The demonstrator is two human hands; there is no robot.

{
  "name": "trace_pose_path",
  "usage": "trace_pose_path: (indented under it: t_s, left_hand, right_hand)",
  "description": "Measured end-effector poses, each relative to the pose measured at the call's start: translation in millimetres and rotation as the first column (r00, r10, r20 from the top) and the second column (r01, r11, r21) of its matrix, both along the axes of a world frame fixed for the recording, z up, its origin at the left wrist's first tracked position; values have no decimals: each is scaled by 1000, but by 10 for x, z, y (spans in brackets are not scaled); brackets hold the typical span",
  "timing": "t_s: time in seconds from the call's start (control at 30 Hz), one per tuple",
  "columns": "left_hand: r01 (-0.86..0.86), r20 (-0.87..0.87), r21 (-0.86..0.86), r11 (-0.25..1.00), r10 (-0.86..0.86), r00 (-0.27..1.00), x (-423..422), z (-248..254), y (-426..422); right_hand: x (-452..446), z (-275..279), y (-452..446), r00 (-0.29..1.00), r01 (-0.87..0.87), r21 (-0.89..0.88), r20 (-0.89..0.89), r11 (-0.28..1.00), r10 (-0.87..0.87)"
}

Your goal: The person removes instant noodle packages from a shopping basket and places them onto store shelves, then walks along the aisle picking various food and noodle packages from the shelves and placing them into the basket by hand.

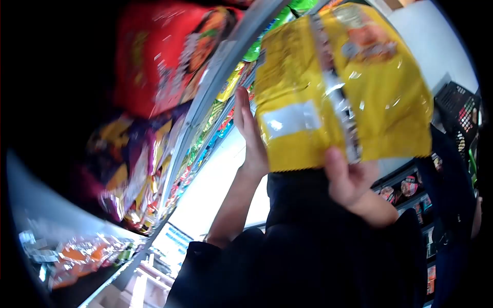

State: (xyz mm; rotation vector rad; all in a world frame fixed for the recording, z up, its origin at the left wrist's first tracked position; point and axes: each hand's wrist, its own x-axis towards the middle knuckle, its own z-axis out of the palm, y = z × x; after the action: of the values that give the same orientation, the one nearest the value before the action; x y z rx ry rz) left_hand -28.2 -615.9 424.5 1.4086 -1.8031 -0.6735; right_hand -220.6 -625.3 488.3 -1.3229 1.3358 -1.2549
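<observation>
A yellow plastic food package [380,102] with a silver seam and a white label fills the upper middle of the view. My right hand [352,177] is closed on its lower edge, thumb on the near face and the other fingers partly hidden. At the package's left edge, my left hand [251,136] is held upright with its visible fingers straight, lying along the side of the package; part of this hand is hidden behind it.
Red packages [159,61] and purple-and-yellow packages [136,164] sit on a shelf at the left, behind a grey metal edge [197,110]. Orange packs [84,256] lie at lower left. On the right are a black crate [457,105] and a person in dark clothing [452,205].
</observation>
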Motion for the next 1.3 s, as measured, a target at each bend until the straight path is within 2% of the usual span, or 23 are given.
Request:
trace_pose_path:
  t_s: [0.03,0.1,0.2,0.27,0.3,0.37,0.43,0.47,0.53,0.63,0.7,0.73,0.8,0.83,0.87,0.93,0.97,1.0,1.1,1.13,1.2,1.27,1.3]
  left_hand:
    - [-13,24,-47,999,14,1000,78,126,128]
    - [-65,53,-118,991,72,996,221,397,421]
    - [-194,53,-124,973,202,978,443,792,941]
    - [-264,-114,-97,960,253,961,614,812,1415]
    - [-286,-304,-100,953,245,921,686,665,1668]
    - [-333,-186,160,929,360,914,940,599,2160]
    - [-375,-152,171,911,400,904,1089,612,2308]
    - [-381,-172,273,884,434,884,1145,631,2396]
    - [-361,-363,441,822,531,765,1207,468,2561]
    - [-294,-573,524,800,586,573,1268,188,2753]
    - [-235,-731,556,797,604,319,1293,8,2860]
    - [-216,-743,596,774,633,219,1314,-56,2882]
    - [-200,-737,657,727,675,34,1379,-211,2947]
    - [-175,-702,707,686,710,-54,1406,-212,2947]
    - [-140,-691,722,677,717,-97,1452,-203,2922]
    - [-122,-665,747,654,729,-165,1503,-261,2856]
    - [-117,-648,761,638,741,-173,1524,-192,2783]
    - [-137,-644,764,630,755,-121,1535,-183,2714]
    - [-215,-692,699,682,721,38,1582,-233,2399]
    - [-277,-730,611,741,663,163,1591,-251,2262]
    - [-354,-735,417,837,540,410,1589,-308,1991]
    - [-371,-580,484,792,608,542,1615,-478,1692]
    - [-434,-490,462,773,631,601,1612,-652,1524]
  right_hand:
    - [138,157,153,998,-50,-45,31,998,52]
    - [384,455,410,935,-330,62,156,942,318]
    - [746,667,824,837,-519,300,368,801,404]
    - [894,657,1022,758,-641,472,513,606,403]
    - [1050,599,1144,772,-584,527,596,617,222]
    - [1187,525,1238,717,-655,619,690,434,98]
    - [1341,462,1351,747,-644,694,662,322,67]
    - [1450,447,1399,770,-623,728,635,286,62]
    - [1644,313,1467,786,-614,755,610,230,100]
    - [1842,172,1476,725,-675,729,630,109,278]
    - [1874,184,1370,628,-724,689,653,11,424]
    - [1830,260,1271,624,-717,696,617,37,479]
    - [1695,312,1067,775,-562,663,214,494,595]
    - [1542,22,909,733,-585,359,-148,727,664]
    - [1433,-88,743,663,-584,213,-432,783,612]
    - [1289,-381,630,664,-599,412,-224,687,713]
    - [1257,-471,580,583,-611,596,-108,522,805]
    - [1367,-187,688,606,-504,759,-28,412,795]
    - [1447,-459,622,541,-514,736,-120,441,832]
    - [1446,-624,494,470,-414,820,-179,395,865]
    - [1387,-791,322,466,-354,872,-149,338,872]
    - [1440,-663,163,559,-466,880,214,90,801]
    - [1400,-891,57,628,-466,874,218,137,747]
